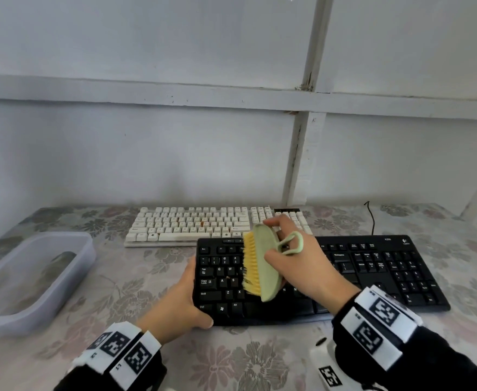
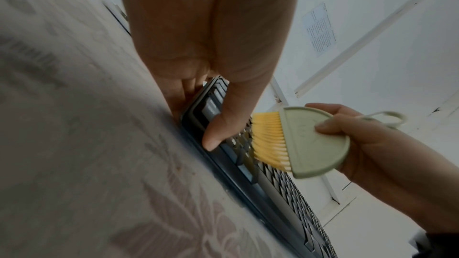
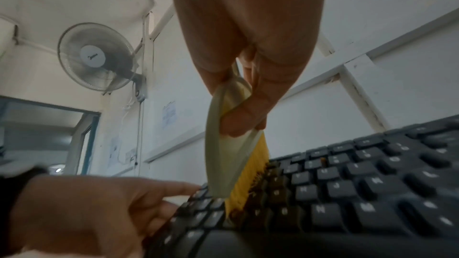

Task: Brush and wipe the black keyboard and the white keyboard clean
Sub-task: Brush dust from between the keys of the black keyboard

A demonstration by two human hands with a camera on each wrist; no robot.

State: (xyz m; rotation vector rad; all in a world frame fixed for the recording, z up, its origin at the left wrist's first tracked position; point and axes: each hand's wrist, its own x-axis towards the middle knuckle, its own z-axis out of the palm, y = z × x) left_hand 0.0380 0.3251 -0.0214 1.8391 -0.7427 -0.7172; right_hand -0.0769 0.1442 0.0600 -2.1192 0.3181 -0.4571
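Two keyboards lie before us, and the black keyboard (image 1: 316, 280) sits directly under both our hands, on the flowered tablecloth (image 1: 231, 362). Our left hand (image 1: 180, 300) clamps its left end, thumb curled over the front corner and fingers along the edge, pinning it in place. Our right hand (image 1: 302, 266) pinches the green brush (image 1: 265, 263) by its flat back, thumb on one face and fingers on the other, with the yellow bristles (image 1: 251, 263) set down into the letter keys just right of our left hand. Brown crumbs show among the keys beside the bristles in the right wrist view.

We judge the keyboard to be light, stiff plastic that would skate on the smooth cloth, so holding it by an end frame rather than by the keys seems best. The keycaps give under pressure, so the soft bristles should do the work with little force.

Beyond our right hand, touching the black board's far edge, lies the white keyboard (image 1: 217, 224), with a small brown speck among its keys. Well to the left of our left hand stands a translucent tub (image 1: 84, 266).
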